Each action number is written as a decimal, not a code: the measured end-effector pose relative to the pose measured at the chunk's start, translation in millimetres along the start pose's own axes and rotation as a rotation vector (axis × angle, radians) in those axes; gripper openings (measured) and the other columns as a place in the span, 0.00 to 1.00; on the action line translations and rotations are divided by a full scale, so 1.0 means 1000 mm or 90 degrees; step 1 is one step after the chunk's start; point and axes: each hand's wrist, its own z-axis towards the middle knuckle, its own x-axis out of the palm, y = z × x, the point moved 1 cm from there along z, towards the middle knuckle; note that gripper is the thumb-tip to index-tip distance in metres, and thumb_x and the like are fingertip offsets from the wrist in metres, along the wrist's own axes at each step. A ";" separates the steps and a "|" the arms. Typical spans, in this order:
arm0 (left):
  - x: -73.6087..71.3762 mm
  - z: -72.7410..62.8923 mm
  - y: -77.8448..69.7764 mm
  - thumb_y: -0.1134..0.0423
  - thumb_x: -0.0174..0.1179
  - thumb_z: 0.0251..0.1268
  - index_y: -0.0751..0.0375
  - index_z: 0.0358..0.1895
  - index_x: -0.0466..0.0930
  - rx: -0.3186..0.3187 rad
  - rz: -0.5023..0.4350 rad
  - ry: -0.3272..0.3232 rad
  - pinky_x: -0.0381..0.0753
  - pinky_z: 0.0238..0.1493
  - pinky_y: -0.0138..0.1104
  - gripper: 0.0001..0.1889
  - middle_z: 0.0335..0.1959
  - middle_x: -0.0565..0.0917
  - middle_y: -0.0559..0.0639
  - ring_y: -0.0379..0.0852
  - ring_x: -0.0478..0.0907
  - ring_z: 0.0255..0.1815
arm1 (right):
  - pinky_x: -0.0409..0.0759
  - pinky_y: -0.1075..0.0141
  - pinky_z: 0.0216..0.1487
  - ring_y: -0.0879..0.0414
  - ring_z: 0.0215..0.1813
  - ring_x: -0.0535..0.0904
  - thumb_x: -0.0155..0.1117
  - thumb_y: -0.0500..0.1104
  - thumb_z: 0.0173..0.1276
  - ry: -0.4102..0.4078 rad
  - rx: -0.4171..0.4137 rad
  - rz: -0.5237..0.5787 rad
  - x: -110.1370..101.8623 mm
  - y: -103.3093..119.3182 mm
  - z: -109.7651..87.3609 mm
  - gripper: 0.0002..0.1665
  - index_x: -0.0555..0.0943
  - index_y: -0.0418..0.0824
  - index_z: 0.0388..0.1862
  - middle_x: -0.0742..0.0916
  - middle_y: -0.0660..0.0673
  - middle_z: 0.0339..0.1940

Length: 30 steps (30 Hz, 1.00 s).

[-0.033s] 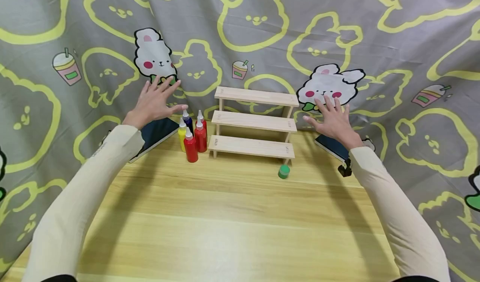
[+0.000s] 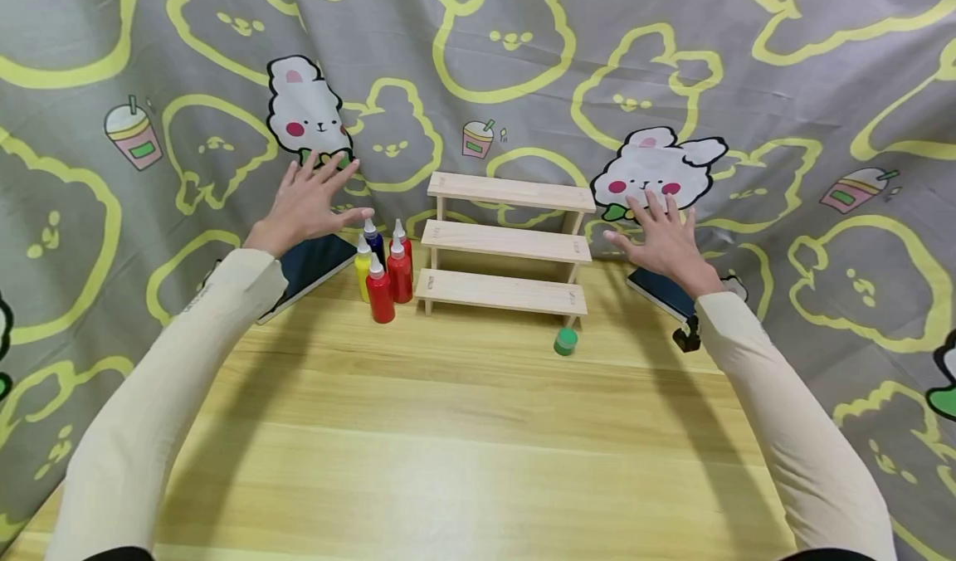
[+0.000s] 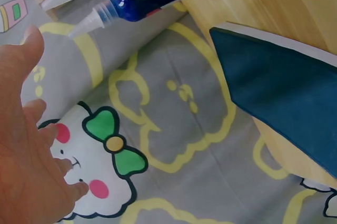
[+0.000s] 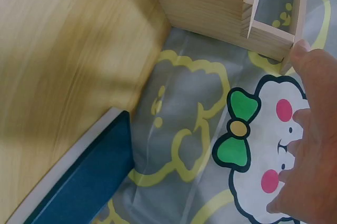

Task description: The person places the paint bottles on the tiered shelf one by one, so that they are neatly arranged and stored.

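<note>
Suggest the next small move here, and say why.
Probably lower the left grip slowly toward the dark blue bottle: the fingers are spread and hold nothing, and in the head view the thumb appears right by that bottle's nozzle. The yellow bottle and red bottles stand close by, so a gentle approach seems wise.

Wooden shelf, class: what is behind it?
Behind the wooden shelf, the patterned gray curtain shows above it and through its gaps; whatever it covers cannot be seen.

Glossy plastic bottles [image 2: 381, 294], smooth wooden shelf [image 2: 506, 241], creased cloth backdrop [image 2: 407, 42]
</note>
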 end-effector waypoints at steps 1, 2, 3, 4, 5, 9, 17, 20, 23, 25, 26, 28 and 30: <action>0.001 0.000 0.000 0.32 0.55 0.74 0.51 0.87 0.45 0.001 0.001 0.001 0.28 0.82 0.64 0.49 0.87 0.44 0.61 0.69 0.30 0.86 | 0.26 0.24 0.76 0.26 0.85 0.31 0.46 0.75 0.77 0.000 0.001 0.000 0.001 0.000 0.000 0.56 0.45 0.45 0.89 0.42 0.34 0.88; 0.001 0.000 0.000 0.33 0.56 0.74 0.50 0.87 0.45 0.001 0.000 0.001 0.28 0.82 0.64 0.49 0.87 0.44 0.61 0.69 0.30 0.86 | 0.26 0.24 0.76 0.27 0.85 0.31 0.46 0.75 0.77 0.000 0.002 0.000 0.003 0.000 -0.001 0.56 0.45 0.45 0.89 0.42 0.34 0.88; 0.002 0.000 0.000 0.33 0.56 0.74 0.50 0.87 0.45 0.001 -0.001 0.001 0.28 0.82 0.64 0.49 0.87 0.44 0.61 0.69 0.30 0.86 | 0.26 0.24 0.76 0.27 0.85 0.31 0.46 0.75 0.77 -0.001 0.003 0.001 0.004 -0.001 -0.001 0.56 0.45 0.45 0.89 0.42 0.34 0.88; 0.003 0.000 0.000 0.33 0.56 0.74 0.50 0.87 0.46 0.000 -0.004 0.000 0.28 0.82 0.64 0.49 0.87 0.45 0.61 0.69 0.30 0.86 | 0.26 0.24 0.76 0.27 0.85 0.31 0.46 0.75 0.77 -0.002 0.004 0.002 0.006 -0.001 -0.001 0.56 0.45 0.45 0.89 0.43 0.34 0.88; 0.004 0.001 0.001 0.33 0.56 0.74 0.51 0.87 0.46 0.000 -0.004 0.000 0.28 0.82 0.64 0.49 0.87 0.45 0.62 0.69 0.30 0.86 | 0.26 0.24 0.76 0.28 0.85 0.31 0.45 0.75 0.77 -0.004 0.006 0.003 0.007 -0.001 -0.001 0.55 0.45 0.45 0.89 0.43 0.34 0.88; 0.006 0.001 0.003 0.30 0.53 0.73 0.51 0.87 0.45 -0.009 -0.008 -0.002 0.27 0.82 0.63 0.49 0.87 0.44 0.62 0.69 0.31 0.86 | 0.25 0.25 0.76 0.29 0.85 0.30 0.44 0.77 0.76 -0.021 0.020 0.019 0.009 -0.002 0.000 0.56 0.45 0.47 0.89 0.42 0.35 0.88; 0.005 -0.001 0.005 0.31 0.51 0.76 0.54 0.86 0.47 -0.017 -0.050 -0.033 0.32 0.83 0.64 0.48 0.87 0.45 0.62 0.68 0.36 0.87 | 0.35 0.24 0.77 0.26 0.85 0.39 0.47 0.73 0.78 -0.045 0.036 0.073 0.009 -0.001 -0.001 0.54 0.49 0.42 0.88 0.49 0.31 0.87; 0.006 0.000 0.003 0.36 0.54 0.77 0.57 0.85 0.53 -0.003 -0.070 -0.067 0.44 0.81 0.68 0.44 0.86 0.52 0.63 0.68 0.45 0.86 | 0.43 0.26 0.78 0.26 0.84 0.46 0.50 0.68 0.80 -0.056 0.035 0.116 0.011 0.001 -0.002 0.51 0.51 0.39 0.87 0.54 0.30 0.86; 0.008 0.000 -0.001 0.40 0.55 0.78 0.56 0.84 0.57 0.010 -0.086 -0.082 0.50 0.78 0.70 0.40 0.85 0.56 0.62 0.67 0.52 0.84 | 0.48 0.28 0.79 0.27 0.84 0.50 0.51 0.64 0.82 -0.070 0.037 0.155 0.013 0.002 -0.002 0.48 0.53 0.39 0.86 0.57 0.31 0.85; 0.009 0.000 -0.004 0.41 0.56 0.79 0.55 0.84 0.57 0.013 -0.094 -0.079 0.52 0.78 0.70 0.39 0.85 0.56 0.62 0.67 0.53 0.84 | 0.50 0.28 0.79 0.29 0.84 0.51 0.51 0.63 0.82 -0.075 0.044 0.184 0.015 0.003 -0.002 0.46 0.54 0.39 0.86 0.59 0.31 0.85; 0.010 -0.001 -0.005 0.41 0.55 0.79 0.55 0.84 0.57 0.010 -0.100 -0.075 0.52 0.78 0.70 0.39 0.85 0.57 0.62 0.67 0.54 0.83 | 0.52 0.29 0.79 0.29 0.83 0.53 0.51 0.63 0.83 -0.076 0.046 0.200 0.016 0.004 -0.002 0.45 0.55 0.39 0.86 0.60 0.31 0.85; 0.012 -0.002 -0.007 0.42 0.54 0.80 0.55 0.83 0.59 0.003 -0.110 -0.067 0.54 0.77 0.70 0.38 0.84 0.59 0.62 0.68 0.56 0.82 | 0.59 0.30 0.77 0.29 0.81 0.58 0.50 0.62 0.83 -0.072 0.054 0.242 0.018 0.006 -0.002 0.45 0.55 0.37 0.85 0.64 0.29 0.83; 0.014 -0.003 -0.009 0.43 0.53 0.81 0.57 0.82 0.61 -0.006 -0.118 -0.071 0.58 0.76 0.69 0.35 0.81 0.64 0.63 0.68 0.61 0.79 | 0.67 0.33 0.73 0.29 0.78 0.64 0.50 0.60 0.84 -0.067 0.067 0.288 0.021 0.008 -0.003 0.43 0.56 0.36 0.85 0.68 0.27 0.79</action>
